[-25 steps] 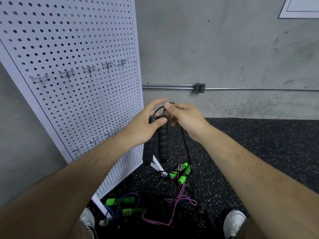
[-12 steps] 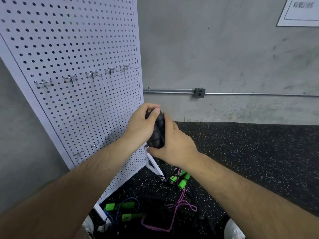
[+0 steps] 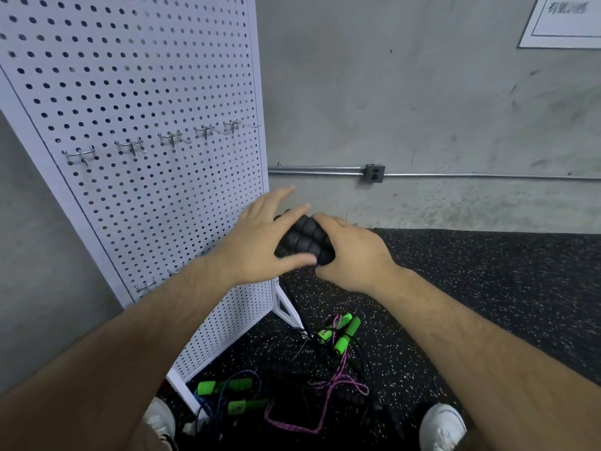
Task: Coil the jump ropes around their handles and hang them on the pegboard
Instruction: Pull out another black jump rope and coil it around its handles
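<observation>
Right hand (image 3: 353, 255) grips black handles (image 3: 304, 236) — wall sign (image 3: 566, 22) unreadable.

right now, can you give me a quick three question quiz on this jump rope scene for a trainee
1. True or false: the upper row of hooks on the pegboard is bare.
2. The handles that the right hand grips are: A green, B black, C pink.
3. Fill in: the green-handled ropes lie on the ____.

Key: 1 true; 2 B; 3 floor.
</observation>
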The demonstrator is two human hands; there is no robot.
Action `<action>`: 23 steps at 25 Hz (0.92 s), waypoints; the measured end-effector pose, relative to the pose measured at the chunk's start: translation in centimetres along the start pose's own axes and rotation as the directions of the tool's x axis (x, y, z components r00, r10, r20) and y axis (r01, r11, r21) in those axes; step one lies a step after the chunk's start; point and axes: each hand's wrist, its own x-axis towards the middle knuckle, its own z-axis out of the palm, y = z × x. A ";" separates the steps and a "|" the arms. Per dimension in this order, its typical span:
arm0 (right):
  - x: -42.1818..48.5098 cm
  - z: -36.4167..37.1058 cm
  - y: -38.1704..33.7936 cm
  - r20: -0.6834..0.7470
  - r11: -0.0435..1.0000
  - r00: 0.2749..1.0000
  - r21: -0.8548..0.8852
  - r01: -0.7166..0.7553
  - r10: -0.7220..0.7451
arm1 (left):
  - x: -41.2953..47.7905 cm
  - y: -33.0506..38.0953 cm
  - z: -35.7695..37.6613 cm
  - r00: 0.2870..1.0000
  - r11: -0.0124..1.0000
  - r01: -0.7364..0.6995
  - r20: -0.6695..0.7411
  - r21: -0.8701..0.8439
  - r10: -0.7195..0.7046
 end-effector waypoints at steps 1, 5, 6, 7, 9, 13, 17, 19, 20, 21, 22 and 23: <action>0.0 0.0 0.2 0.000 0.999 0.999 0.002 0.053 -0.053 | 0.0 -0.1 0.1 0.996 0.996 -0.081 0.038 0.047 0.079; -0.2 0.0 0.5 -0.009 0.994 0.994 -0.030 0.107 -0.108 | 0.5 0.2 0.6 0.990 0.987 -0.135 -0.039 0.085 0.138; -0.2 0.1 0.6 -0.025 0.998 0.998 -0.026 0.060 -0.061 | 0.6 0.3 0.5 0.991 0.992 -0.115 -0.056 0.055 0.118; -0.2 0.0 0.9 -0.038 1.000 0.999 0.003 -0.009 0.009 | 0.7 0.2 0.4 0.994 0.996 -0.084 -0.062 0.028 0.085; -0.1 -0.1 1.3 -0.042 0.984 0.991 0.135 -0.118 0.124 | 0.7 -0.4 0.3 0.996 0.999 -0.030 -0.079 0.014 0.031; 0.1 0.2 0.8 -0.075 0.934 0.985 0.337 -0.122 0.156 | 0.6 -0.4 0.5 0.990 0.995 -0.041 -0.127 0.089 0.052; 0.2 0.5 -0.1 -0.143 0.927 0.979 0.366 -0.087 0.148 | 0.3 -0.3 0.7 0.981 0.990 -0.119 -0.146 0.073 0.128; 0.2 0.4 -0.2 -0.145 0.933 0.982 0.356 -0.062 0.120 | 0.1 -0.7 0.6 0.986 0.992 -0.122 -0.112 0.028 0.125; 0.2 0.3 -0.2 -0.143 0.935 0.983 0.351 -0.055 0.112 | 0.0 -0.9 0.4 0.987 0.992 -0.123 -0.098 0.027 0.125; 0.2 0.2 -0.3 -0.145 0.934 0.984 0.352 -0.050 0.108 | -0.1 -1.1 0.3 0.987 0.991 -0.127 -0.099 0.037 0.130; 0.2 0.1 -0.5 -0.149 0.931 0.983 0.361 -0.047 0.107 | -0.1 -1.3 0.1 0.983 0.990 -0.136 -0.115 0.045 0.141; 0.3 0.1 -0.7 -0.151 0.926 0.983 0.374 -0.045 0.108 | -0.2 -1.5 0.0 0.978 0.988 -0.147 -0.140 0.047 0.152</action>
